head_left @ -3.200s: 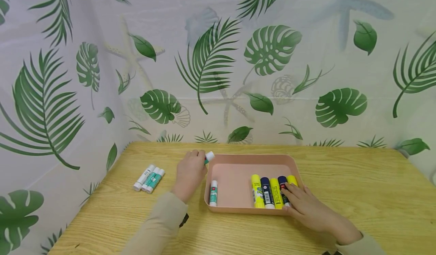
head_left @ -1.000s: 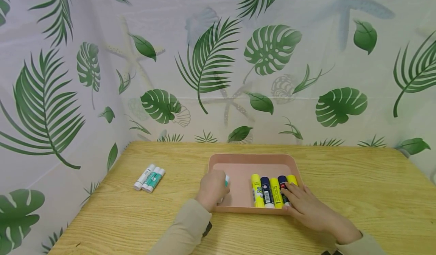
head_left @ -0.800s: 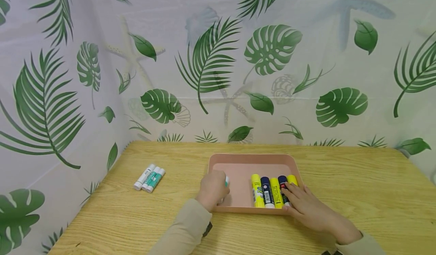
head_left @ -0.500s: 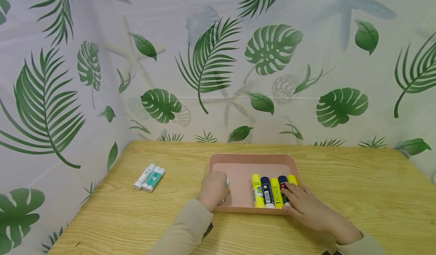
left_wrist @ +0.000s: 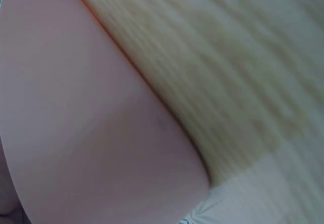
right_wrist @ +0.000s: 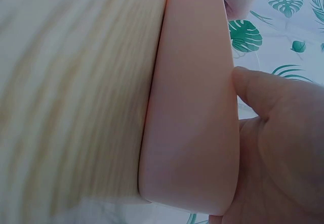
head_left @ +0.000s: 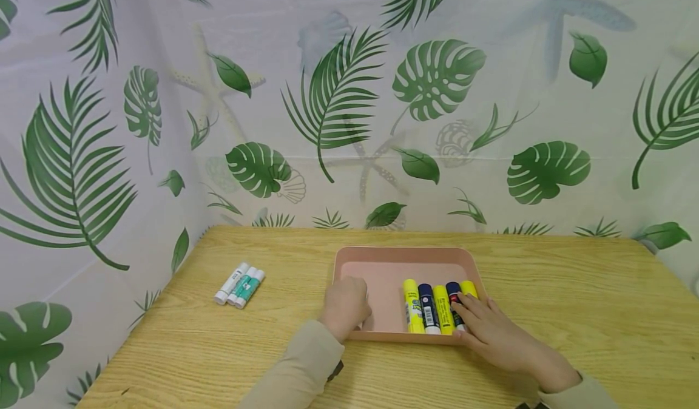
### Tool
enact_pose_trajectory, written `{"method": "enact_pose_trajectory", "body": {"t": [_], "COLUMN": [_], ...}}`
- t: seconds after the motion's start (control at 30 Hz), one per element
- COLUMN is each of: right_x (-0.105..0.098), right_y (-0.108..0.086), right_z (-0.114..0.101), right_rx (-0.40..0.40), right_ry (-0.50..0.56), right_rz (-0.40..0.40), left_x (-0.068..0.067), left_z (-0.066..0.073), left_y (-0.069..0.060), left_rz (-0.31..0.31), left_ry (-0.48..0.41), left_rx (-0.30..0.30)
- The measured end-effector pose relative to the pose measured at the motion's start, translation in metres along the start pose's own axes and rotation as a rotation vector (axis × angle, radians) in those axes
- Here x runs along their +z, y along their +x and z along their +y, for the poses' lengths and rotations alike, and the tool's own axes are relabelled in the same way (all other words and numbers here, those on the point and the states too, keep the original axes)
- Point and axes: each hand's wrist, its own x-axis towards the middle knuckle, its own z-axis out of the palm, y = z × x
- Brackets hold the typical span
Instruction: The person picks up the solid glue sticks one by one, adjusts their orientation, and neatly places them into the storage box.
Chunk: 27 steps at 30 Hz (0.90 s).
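Observation:
My left hand [head_left: 345,304] reaches into the left end of a pink tray [head_left: 384,269], its fingers curled round a white-and-teal glue stick that it hides almost wholly. At the tray's right end, my right hand [head_left: 494,333] lies with extended fingers over the glue sticks. Its thumb touches the front rim, as the right wrist view shows. Beneath and beside it, a yellow glue stick [head_left: 413,307], a navy one [head_left: 428,309], another yellow one [head_left: 443,309], a second navy one [head_left: 454,300] and a yellow one [head_left: 468,288] stand in a row.
Left of the tray, a white glue stick [head_left: 232,283] and two teal-and-white glue sticks [head_left: 248,289] lie side by side on the wooden table [head_left: 180,348]. Behind the table hangs a leaf-printed cloth [head_left: 349,154]. The tray's outer wall [left_wrist: 91,92] fills much of the left wrist view.
My left hand has brought a glue stick from the tray's left rim down inside it. In the last half second it shifts slightly, covering the stick's cap. My right hand stays put.

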Motion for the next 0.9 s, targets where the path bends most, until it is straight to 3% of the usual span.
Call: {"method": "enact_pose_trajectory", "body": {"t": [0.3, 0.9], "right_x": [0.0004, -0.0001], "right_y": [-0.0007, 0.0], "right_z": [-0.0009, -0.0007], "right_rx": [-0.005, -0.024], "right_ry": [-0.002, -0.026], "right_rz": [0.007, 0.002], "left_x": [-0.0007, 0.0006], "left_z": [0.0023, 0.0018], "left_y": [-0.0016, -0.0018], "left_rz": [-0.007, 0.02], "left_ry": [0.06, 0.064], "left_rx": [-0.008, -0.055]}}
